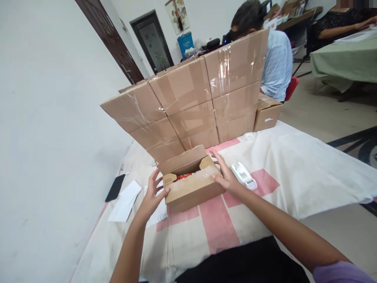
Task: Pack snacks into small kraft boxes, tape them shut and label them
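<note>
A small open cardboard box (194, 193) rests on the cloth-covered table before me. Its back flap (188, 158) stands up, and the small side flaps lean over the opening. Something red (184, 177) shows inside, too hidden to name. My left hand (152, 196) grips the box's left end, thumb at the front corner and fingers behind. At the right end, my right hand (224, 173) grips the box with its thumb on the front flap and its fingers around the side. Just right of that hand lies a white tape dispenser (244, 175).
Taped cardboard boxes form a stacked wall (191, 102) behind the small box. Another carton (267, 114) stands at its right end. White papers (125, 201) and a black flat object (115, 188) lie at left. A person (277, 59) sits beyond the stack; another works at a green-covered table (344, 59).
</note>
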